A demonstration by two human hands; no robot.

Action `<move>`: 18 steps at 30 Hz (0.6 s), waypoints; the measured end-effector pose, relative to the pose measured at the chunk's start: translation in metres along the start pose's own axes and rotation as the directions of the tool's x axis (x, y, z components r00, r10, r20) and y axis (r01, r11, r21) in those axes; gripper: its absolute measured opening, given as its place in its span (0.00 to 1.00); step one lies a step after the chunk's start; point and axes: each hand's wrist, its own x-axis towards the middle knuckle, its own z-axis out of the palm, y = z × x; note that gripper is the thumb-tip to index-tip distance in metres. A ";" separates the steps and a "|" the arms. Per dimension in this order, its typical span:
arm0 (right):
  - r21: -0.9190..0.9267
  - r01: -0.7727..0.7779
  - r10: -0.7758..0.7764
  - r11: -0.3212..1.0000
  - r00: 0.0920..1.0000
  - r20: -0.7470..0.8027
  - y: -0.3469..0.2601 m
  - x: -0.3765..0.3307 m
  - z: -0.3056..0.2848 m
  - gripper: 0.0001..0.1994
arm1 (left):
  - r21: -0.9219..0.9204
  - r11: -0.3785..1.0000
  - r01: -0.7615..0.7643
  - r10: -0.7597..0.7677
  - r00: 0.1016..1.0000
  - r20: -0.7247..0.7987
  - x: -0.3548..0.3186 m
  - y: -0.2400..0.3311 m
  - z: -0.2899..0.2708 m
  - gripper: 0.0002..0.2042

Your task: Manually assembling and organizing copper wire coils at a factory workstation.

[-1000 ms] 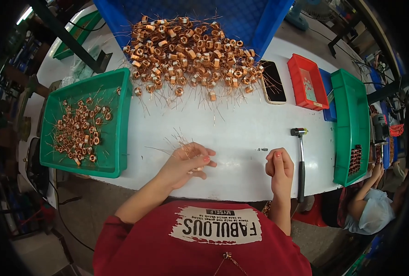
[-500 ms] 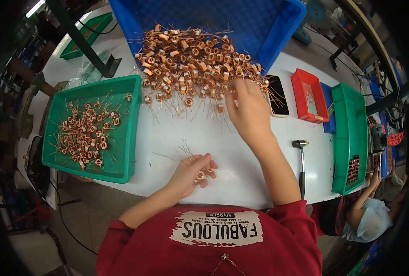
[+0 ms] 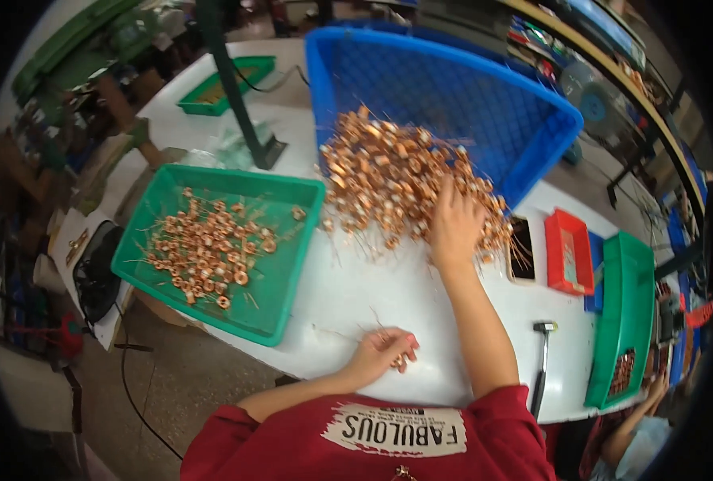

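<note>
A large heap of small copper-wire coils (image 3: 380,176) with thin loose leads spills from the tilted blue bin (image 3: 445,88) onto the white table. My right hand (image 3: 455,228) lies over the right part of this heap, fingers stretched out and slightly apart, the tips among the coils. Near the table's front edge my left hand (image 3: 382,354) is closed around a few copper coils (image 3: 399,362), their wire leads sticking out past the fingers. To the left, a green tray (image 3: 288,301) holds many more of the same coils.
Right of the heap lie a phone (image 3: 522,250), a red box (image 3: 569,252) and a long green tray (image 3: 613,321) with dark parts at its near end. A hammer (image 3: 542,369) rests on the table (image 3: 356,289). Beyond the left tray stands a dark post (image 3: 240,96). Another person's arm (image 3: 637,417) shows at lower right.
The whole view has shifted and tilted, so the table sits lower and further right. My right hand has spread over the heap; my left hand still grips its coils.
</note>
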 end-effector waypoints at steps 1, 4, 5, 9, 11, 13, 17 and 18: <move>-0.004 0.006 -0.007 1.000 1.000 -0.024 0.003 -0.002 0.004 0.27 | -0.022 0.999 0.046 -0.046 0.999 0.003 0.001 -0.001 -0.001 0.09; 0.039 -0.006 0.007 0.999 1.000 -0.018 0.009 -0.006 -0.002 0.28 | -0.043 0.999 0.001 -0.002 0.999 -0.034 0.001 -0.009 -0.001 0.08; 0.072 -0.004 0.010 0.997 0.997 -0.073 0.011 -0.007 -0.001 0.30 | -0.010 0.999 0.030 -0.030 1.000 0.002 0.000 -0.006 -0.001 0.07; 0.148 0.015 0.006 0.989 0.990 -0.143 0.004 -0.016 -0.018 0.34 | -0.013 0.999 -0.029 0.030 0.999 0.037 -0.002 -0.017 -0.007 0.09; 0.087 -0.079 0.082 0.993 0.996 -0.035 0.006 -0.024 -0.033 0.35 | -0.035 0.997 -0.068 0.071 0.995 0.074 0.001 -0.021 -0.008 0.11; 0.079 -0.134 0.129 0.988 0.990 0.065 0.019 -0.041 -0.023 0.34 | -0.053 0.995 -0.084 0.088 0.993 0.076 0.001 -0.020 -0.007 0.11; 0.236 -0.220 0.195 0.946 0.973 0.126 0.035 -0.061 -0.051 0.30 | -0.115 0.990 -0.080 0.088 0.994 0.066 0.001 -0.019 -0.007 0.14; 0.244 -0.256 0.217 0.935 0.960 0.177 0.038 -0.063 -0.061 0.28 | -0.101 0.993 -0.053 0.059 0.996 0.061 0.003 -0.018 -0.008 0.14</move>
